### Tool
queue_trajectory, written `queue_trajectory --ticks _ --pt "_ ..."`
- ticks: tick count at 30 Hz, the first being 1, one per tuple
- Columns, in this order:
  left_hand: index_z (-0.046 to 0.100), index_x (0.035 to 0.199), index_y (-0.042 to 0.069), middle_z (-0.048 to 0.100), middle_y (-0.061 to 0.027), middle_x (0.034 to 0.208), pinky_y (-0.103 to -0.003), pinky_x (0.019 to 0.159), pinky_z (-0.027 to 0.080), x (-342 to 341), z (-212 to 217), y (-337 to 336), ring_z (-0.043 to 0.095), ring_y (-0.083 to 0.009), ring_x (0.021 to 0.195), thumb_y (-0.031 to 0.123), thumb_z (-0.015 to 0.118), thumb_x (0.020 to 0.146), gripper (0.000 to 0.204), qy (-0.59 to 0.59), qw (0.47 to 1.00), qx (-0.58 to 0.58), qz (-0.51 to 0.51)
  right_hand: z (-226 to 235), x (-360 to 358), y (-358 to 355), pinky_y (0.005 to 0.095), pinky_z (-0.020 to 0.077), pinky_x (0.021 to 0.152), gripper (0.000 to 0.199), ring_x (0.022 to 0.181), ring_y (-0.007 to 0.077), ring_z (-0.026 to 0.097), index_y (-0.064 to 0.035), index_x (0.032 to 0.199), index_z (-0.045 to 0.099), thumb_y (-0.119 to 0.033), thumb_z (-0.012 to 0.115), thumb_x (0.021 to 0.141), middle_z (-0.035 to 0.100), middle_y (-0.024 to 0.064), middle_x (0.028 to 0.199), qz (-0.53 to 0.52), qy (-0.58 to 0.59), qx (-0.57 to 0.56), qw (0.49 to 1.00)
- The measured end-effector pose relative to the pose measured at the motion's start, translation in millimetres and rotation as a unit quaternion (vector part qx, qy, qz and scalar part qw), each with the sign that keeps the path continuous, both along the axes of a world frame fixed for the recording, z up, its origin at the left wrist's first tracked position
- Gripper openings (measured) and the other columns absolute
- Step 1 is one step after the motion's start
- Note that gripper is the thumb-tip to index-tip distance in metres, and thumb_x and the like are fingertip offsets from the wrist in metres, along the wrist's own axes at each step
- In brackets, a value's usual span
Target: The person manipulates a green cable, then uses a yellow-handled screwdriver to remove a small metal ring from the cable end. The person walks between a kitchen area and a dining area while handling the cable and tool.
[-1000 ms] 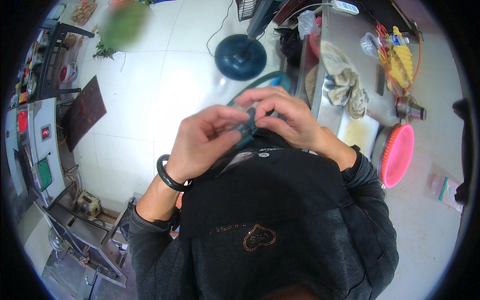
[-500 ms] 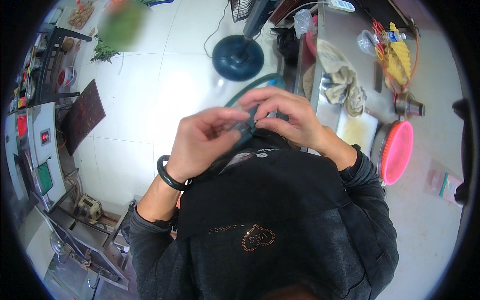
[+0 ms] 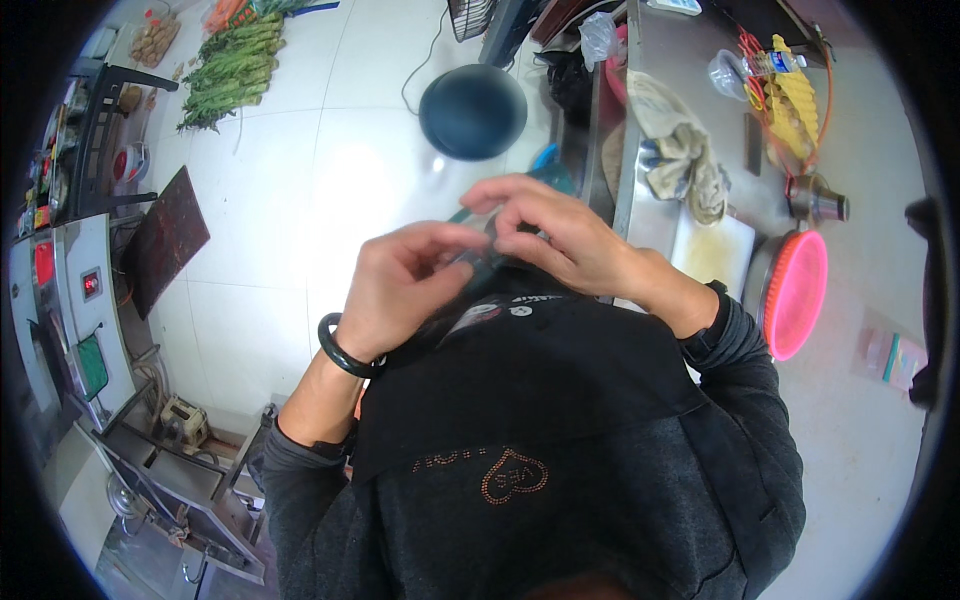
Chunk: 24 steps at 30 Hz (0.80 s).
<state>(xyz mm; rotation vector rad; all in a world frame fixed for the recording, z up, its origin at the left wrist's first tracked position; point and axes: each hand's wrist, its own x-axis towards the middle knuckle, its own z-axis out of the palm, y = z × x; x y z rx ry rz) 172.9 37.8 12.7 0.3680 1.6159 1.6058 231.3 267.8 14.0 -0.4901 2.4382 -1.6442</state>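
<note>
Both of my hands meet in front of my chest, above a black garment [image 3: 540,400] with a rhinestone heart on it. My left hand [image 3: 405,285], with a dark bangle [image 3: 343,350] on its wrist, pinches a small dark object [image 3: 482,262] from the left. My right hand [image 3: 555,235] curls over the same object from the right, fingertips touching those of the left. Fingers hide most of the object, so its kind is unclear. Both forearms wear dark grey sleeves.
A steel counter [image 3: 850,300] on the right bears a crumpled cloth [image 3: 680,150], a white board [image 3: 712,255], a pink round basket [image 3: 795,290] and plastic bags. On the white tiled floor are a dark round bowl [image 3: 473,110], green vegetables [image 3: 235,70], a dark board [image 3: 165,240] and a metal rack [image 3: 150,480].
My hands stay joined on the small dark object, with only slight finger movement. The view has shifted a little.
</note>
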Motion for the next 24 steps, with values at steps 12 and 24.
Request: queue_trajectory --ticks 12,24 --pt "0.063 0.112 -0.003 0.068 -0.0109 0.108 -0.026 0.085 0.057 2.5 0.1 1.1 0.068 -0.0143 0.097 -0.010 0.066 0.087 0.026 0.019 0.999 0.017 0.019 14.3 -9.7 12.7 0.0384 0.0479 0.076 0.029 0.094 0.0291 0.061 -0.0083 0.097 0.052 -0.012 0.077 0.081 0.062 0.0093 0.098 0.067 0.068 0.108 0.990" --pt "0.067 0.113 0.001 0.070 -0.0087 0.105 -0.029 0.084 0.057 12.3 20.4 20.8 0.070 -0.0195 0.094 -0.004 0.081 0.075 0.041 0.258 0.952 -0.124 0.105 23.3 -45.5 31.0 0.0350 0.0479 0.069 0.028 0.079 0.0236 0.064 -0.0061 0.101 0.054 -0.010 0.075 0.082 0.062 0.0091 0.085 0.111 -0.019 -0.004 0.994"
